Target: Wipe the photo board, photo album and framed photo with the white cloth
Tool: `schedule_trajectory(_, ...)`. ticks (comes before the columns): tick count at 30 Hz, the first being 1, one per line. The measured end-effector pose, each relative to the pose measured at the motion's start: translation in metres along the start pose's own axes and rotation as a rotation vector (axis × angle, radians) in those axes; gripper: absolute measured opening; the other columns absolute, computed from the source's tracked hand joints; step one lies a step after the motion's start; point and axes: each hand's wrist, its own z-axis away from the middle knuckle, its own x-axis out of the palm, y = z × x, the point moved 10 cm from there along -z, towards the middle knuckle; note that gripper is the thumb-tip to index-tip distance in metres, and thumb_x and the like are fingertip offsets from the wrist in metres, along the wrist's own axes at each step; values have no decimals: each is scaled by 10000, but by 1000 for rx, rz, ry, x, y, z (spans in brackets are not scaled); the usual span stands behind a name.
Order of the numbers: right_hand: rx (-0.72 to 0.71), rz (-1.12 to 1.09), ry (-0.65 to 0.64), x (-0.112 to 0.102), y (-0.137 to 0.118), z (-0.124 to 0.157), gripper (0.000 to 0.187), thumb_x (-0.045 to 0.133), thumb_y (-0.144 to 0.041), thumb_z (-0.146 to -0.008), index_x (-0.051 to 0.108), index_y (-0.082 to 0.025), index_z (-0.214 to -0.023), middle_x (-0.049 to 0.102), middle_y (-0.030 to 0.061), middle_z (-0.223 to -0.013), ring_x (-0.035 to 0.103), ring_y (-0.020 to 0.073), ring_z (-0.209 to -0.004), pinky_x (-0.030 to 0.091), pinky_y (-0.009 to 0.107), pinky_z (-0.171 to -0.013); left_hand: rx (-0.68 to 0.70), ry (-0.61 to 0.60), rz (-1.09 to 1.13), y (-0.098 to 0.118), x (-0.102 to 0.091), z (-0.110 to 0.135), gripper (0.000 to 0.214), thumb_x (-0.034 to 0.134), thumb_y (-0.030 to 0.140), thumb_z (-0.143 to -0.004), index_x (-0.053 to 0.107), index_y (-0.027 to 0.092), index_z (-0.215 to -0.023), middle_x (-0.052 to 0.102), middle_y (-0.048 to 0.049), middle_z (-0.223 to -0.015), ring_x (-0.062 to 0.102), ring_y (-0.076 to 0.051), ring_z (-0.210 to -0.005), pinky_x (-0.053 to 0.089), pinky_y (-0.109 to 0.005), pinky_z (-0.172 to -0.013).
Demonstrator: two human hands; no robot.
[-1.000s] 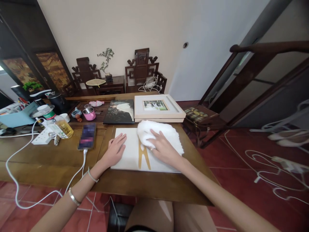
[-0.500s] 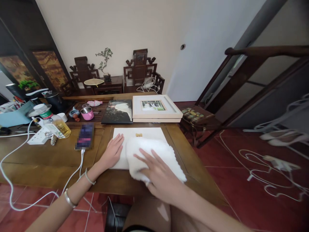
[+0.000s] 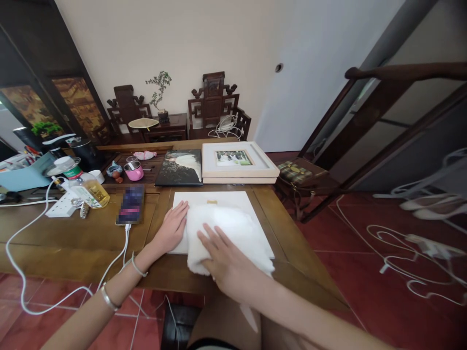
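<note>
A flat white board (image 3: 219, 199) with a small gold mark at its far edge lies on the wooden table (image 3: 83, 233) in front of me. A fluffy white cloth (image 3: 233, 228) covers most of its near part. My right hand (image 3: 222, 255) lies flat on the cloth with fingers spread, pressing it down near the table's front edge. My left hand (image 3: 171, 228) rests open on the board's left edge, fingers stretched out, holding nothing.
Behind the board lie a white-framed photo (image 3: 239, 163) and a dark picture (image 3: 180, 167). A phone (image 3: 131, 204) on a white cable, an oil bottle (image 3: 85, 187), a pink cup (image 3: 134, 171) and a power strip (image 3: 63, 204) stand to the left. Cables trail on the red floor.
My right hand has swept the cloth from the board's far right corner down to its near edge, then nudged it slightly left. The left hand has stayed on the board's edge.
</note>
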Motion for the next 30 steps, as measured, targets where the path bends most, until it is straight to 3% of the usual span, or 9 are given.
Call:
schedule_trajectory(4, 22, -83, -38, -7, 1, 9, 276, 540, -106, -772, 694, -144, -998, 456, 188, -1386, 237, 355, -1360, 201, 545, -1105, 10, 7, 10, -1, 1, 0, 444, 296, 226, -938, 424, 165, -1358, 397, -106, -1455, 285, -214, -1385, 228, -481, -1131)
schedule_trajectory(8, 141, -68, -33, -6, 45, -14, 383, 528, -41, -723, 672, -159, -1057, 450, 141, -1404, 230, 297, -1376, 174, 530, -1116, 10, 11, 41, -1, 0, 0, 447, 318, 239, -931, 427, 177, -1360, 391, -99, -1459, 287, -216, -1385, 219, -485, -1133)
schedule_trajectory(12, 239, 42, -29, 9, 71, -44, 330, 586, -92, -730, 678, -141, -1043, 373, 174, -1445, 193, 356, -1377, 143, 599, -1093, -28, 32, 141, 1, -6, 0, 441, 328, 292, -936, 456, 187, -1345, 422, -87, -1440, 313, -220, -1373, 217, -473, -1137)
schedule_trajectory(14, 234, 51, -42, 16, 64, -52, 295, 584, -125, -751, 689, -155, -1025, 355, 166, -1456, 181, 365, -1378, 123, 612, -1089, -63, 86, 235, 1, -15, 0, 460, 307, 338, -948, 438, 181, -1360, 415, -83, -1446, 333, -203, -1364, 231, -431, -1142)
schedule_trajectory(17, 69, -11, -63, 17, 29, -47, 264, 576, -157, -757, 705, -172, -986, 345, 143, -1468, 162, 336, -1388, 81, 569, -1113, -98, 179, 342, 1, -27, 2, 509, 269, 387, -959, 376, 153, -1398, 364, -81, -1476, 318, -179, -1370, 219, -381, -1152)
schedule_trajectory(20, -139, -141, -94, 9, -8, -21, 280, 584, -189, -737, 695, -178, -993, 367, 128, -1462, 163, 307, -1393, 67, 536, -1128, -74, 196, 346, 5, -31, 2, 529, 260, 399, -959, 358, 134, -1407, 334, -82, -1491, 285, -175, -1385, 188, -371, -1163)
schedule_trajectory(23, -152, -220, -84, -3, -14, 5, 318, 550, -159, -724, 676, -183, -1015, 407, 100, -1444, 170, 256, -1397, 79, 495, -1143, -53, 135, 285, 9, -24, 1, 510, 263, 385, -959, 435, 124, -1362, 391, -100, -1457, 317, -196, -1371, 212, -402, -1155)
schedule_trajectory(26, -16, -209, -45, -12, 8, 12, 360, 516, -110, -697, 668, -175, -1016, 469, 116, -1396, 226, 241, -1383, 101, 481, -1144, -68, 56, 191, 6, -12, 0, 463, 289, 363, -955, 535, 144, -1280, 470, -104, -1400, 362, -228, -1347, 233, -472, -1136)
schedule_trajectory(30, 184, -160, -14, -17, 54, -6, 408, 489, -68, -688, 644, -125, -1061, 535, 184, -1314, 320, 269, -1343, 180, 475, -1118, -37, 30, 113, 4, -7, 0, 409, 378, 317, -928, 533, 189, -1283, 486, -89, -1387, 379, -238, -1337, 230, -517, -1126)
